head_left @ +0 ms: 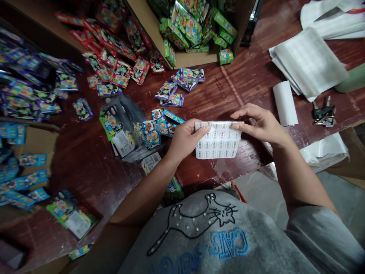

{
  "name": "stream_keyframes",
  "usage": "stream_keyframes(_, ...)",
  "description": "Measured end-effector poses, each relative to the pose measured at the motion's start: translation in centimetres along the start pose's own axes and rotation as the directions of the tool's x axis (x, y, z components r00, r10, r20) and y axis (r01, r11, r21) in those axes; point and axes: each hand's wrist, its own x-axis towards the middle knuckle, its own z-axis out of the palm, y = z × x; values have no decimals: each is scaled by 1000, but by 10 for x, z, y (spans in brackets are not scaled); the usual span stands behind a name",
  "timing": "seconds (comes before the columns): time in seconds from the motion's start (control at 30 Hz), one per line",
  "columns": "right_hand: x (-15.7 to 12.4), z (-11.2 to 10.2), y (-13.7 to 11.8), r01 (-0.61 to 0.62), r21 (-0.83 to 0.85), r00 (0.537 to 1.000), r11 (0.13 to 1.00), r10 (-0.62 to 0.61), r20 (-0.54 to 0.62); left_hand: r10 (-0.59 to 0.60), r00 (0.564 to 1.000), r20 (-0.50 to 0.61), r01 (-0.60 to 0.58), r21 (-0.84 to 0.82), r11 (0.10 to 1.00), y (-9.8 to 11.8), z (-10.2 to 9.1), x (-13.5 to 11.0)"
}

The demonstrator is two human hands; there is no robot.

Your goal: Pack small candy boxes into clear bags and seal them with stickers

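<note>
A white sheet of round printed stickers (218, 144) is held up in front of me over the table. My left hand (186, 139) grips its upper left corner, thumb on the printed face. At the upper right corner, my right hand (258, 123) pinches the top edge between thumb and fingers. Whether a peeled sticker is between those fingertips is too small to tell. Just left of my left hand lie several small blue packets (152, 131). Beside them is a stack of clear plastic bags with printed cards (121, 131).
Cardboard boxes at the back hold green packets (189, 26) and red packets (119, 45). Purple packets (28, 83) and a box of blue packets (24, 175) are at left. On the right are white sheets (310, 61), a paper roll (285, 102) and keys (325, 114).
</note>
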Motion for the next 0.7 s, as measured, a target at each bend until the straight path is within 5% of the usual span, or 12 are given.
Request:
stream_keyframes(0.33,-11,-1,1,278,-412,944,868,-325,-49,-198,980,7,197,-115,974,-3,9,2)
stream_keyframes(0.5,-14,0,-8,297,-203,875,933,-351,-334,-244,969,23,242,-248,938,-16,2,-7)
stream_keyframes(0.57,-12,-2,-10,249,-139,896,959,-282,-343,-226,974,17,222,-263,939,-23,-1,-9)
stream_keyframes(0.7,-7,-2,-13,112,-110,985,988,-125,-116,-146,989,-9,144,-131,981,-30,3,-11)
